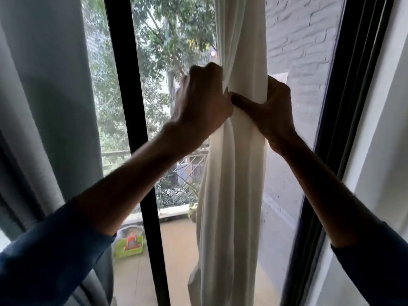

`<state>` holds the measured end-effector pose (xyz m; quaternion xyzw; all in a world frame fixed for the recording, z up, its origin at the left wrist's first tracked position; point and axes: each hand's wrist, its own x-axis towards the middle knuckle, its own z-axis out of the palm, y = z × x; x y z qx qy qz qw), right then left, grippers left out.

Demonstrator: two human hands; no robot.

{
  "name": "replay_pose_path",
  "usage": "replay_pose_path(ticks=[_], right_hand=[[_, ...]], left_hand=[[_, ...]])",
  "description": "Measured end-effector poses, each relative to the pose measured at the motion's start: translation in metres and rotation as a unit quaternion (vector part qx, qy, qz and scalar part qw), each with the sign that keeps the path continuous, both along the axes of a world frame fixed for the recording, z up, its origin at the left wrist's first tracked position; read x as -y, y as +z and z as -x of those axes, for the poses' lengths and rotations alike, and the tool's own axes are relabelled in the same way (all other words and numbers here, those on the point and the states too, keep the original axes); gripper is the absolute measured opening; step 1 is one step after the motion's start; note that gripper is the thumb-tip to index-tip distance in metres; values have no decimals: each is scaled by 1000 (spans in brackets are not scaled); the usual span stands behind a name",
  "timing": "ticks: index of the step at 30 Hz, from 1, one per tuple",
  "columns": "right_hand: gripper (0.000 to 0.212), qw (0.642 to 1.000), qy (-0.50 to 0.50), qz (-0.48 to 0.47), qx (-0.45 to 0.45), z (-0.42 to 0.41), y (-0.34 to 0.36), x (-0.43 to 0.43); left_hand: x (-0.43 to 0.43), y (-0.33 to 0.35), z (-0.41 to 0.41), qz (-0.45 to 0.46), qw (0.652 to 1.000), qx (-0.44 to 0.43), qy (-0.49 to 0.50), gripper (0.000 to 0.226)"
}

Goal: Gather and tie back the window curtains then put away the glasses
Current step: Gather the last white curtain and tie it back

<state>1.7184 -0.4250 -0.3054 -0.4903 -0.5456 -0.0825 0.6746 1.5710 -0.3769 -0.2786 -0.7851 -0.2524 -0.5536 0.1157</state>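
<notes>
A white sheer curtain [234, 177] hangs bunched into a narrow column in front of the window, right of centre. My left hand [202, 102] grips the bundle from its left side at mid height. My right hand [268, 109] wraps around it from the right, thumb across the front, touching the left hand's fingertips. The cloth is pinched tight between both hands and flares out below. A heavy grey-green curtain [44, 102] hangs along the left edge. No glasses are in view.
A black vertical window bar [134, 129] stands left of the hands, and the dark window frame [344, 129] runs down the right beside a white wall [384, 151]. Beyond the glass lie a balcony floor, a railing and a green bag [130, 244].
</notes>
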Motion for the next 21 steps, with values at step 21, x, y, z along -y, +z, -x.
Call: replay_pose_path(ticks=[21], right_hand=[[18,975,-159,153,-39,24,-251,52]], left_hand=[[62,-194,-17,184,967,-167,64,32]])
